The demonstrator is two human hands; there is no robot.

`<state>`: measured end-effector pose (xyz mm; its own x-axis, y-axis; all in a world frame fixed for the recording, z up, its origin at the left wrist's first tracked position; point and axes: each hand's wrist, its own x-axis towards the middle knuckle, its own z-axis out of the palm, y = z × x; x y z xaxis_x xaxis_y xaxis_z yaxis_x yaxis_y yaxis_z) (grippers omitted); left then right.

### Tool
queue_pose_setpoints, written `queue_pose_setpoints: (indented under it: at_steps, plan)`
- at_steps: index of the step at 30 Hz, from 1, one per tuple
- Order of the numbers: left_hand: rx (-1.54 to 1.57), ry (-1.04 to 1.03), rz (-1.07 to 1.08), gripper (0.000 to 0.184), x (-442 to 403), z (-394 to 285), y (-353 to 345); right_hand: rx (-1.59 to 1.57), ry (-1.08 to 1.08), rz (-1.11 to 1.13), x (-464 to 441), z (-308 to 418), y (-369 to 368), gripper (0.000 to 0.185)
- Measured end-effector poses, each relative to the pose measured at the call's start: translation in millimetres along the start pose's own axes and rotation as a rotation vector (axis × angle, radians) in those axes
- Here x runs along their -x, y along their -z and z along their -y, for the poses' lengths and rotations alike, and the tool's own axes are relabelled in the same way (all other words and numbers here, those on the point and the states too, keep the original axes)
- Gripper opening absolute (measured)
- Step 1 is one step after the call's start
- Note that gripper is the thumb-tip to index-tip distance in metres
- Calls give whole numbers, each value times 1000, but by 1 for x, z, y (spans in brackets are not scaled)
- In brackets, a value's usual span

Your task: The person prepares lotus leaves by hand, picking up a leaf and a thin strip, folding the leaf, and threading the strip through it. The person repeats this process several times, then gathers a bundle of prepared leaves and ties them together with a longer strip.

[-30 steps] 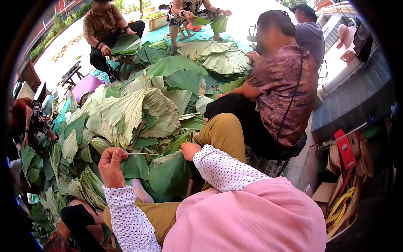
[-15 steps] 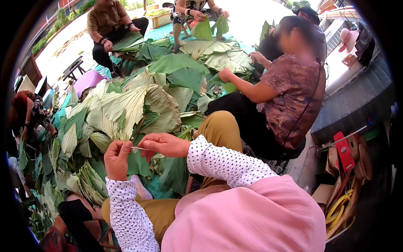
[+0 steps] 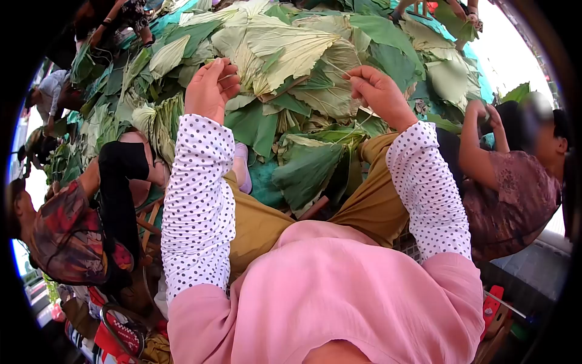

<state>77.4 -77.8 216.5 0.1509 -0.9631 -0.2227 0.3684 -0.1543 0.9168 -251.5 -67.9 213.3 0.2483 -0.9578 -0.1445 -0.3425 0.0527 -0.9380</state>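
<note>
My left hand (image 3: 211,90) is raised at the near edge of a heap of large leaves. Its thumb and forefinger press together, the other fingers curl loosely, and what they pinch is too small to make out. Well apart to the right, my right hand (image 3: 381,96) pinches what looks like a thin pale strand (image 3: 337,70) between thumb and forefinger. Behind and between the hands lies a broad, dry, pale-green leaf (image 3: 291,51). A darker green folded leaf (image 3: 309,173) sits lower, between my knees.
A person in a patterned top (image 3: 515,194) sits close on my right. Another person (image 3: 70,236) sits at the left, with a red bag (image 3: 118,330) nearby. More people are at the far edges. Teal sheeting (image 3: 265,185) shows under the leaves.
My hands were close together with a thin pale strand between them; now they are wide apart. The view has turned left and tilted down, bringing more of my lap into sight.
</note>
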Motion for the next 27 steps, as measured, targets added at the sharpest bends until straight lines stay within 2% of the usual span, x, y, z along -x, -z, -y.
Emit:
queue_pose_setpoints:
  at_steps: [3,5,7,9,11,13,15,16,17,19,20,23,27]
  plan:
    - [-72,56,-24,20,-19,12,-8,66,89,-9,-23,-10,1,21]
    - [-148,100,-9,21,-36,28,-15,228,131,58,-41,-22,0,23]
    - [-345,116,-32,22,-53,47,-30,234,126,73,-54,-42,-5,20]
    - [-589,58,39,24,-69,70,-42,495,368,15,-65,-49,-14,19]
    - [-847,-86,207,27,-103,106,-40,369,329,60,-59,-16,-17,18]
    - [-1162,-427,338,28,-125,130,-53,338,413,41,-58,-12,-17,15]
    - [-1354,-460,428,35,-140,143,-75,313,382,21,-59,-10,-10,14]
    - [-1474,-349,464,40,-146,147,-87,316,385,12,-60,-8,-3,14]
    - [-1474,-357,468,40,-152,150,-100,313,365,-21,-59,-6,3,14]
    - [-1544,-166,503,42,-167,167,-117,312,343,-60,-53,-6,9,14]
    - [-1650,-141,523,48,-178,176,-125,295,336,-75,-50,-7,11,14]
    - [-1791,-99,465,46,-177,186,-142,281,356,-109,-47,-16,17,14]
    - [-1740,-27,409,41,-191,192,-145,309,285,-136,-40,-20,23,14]
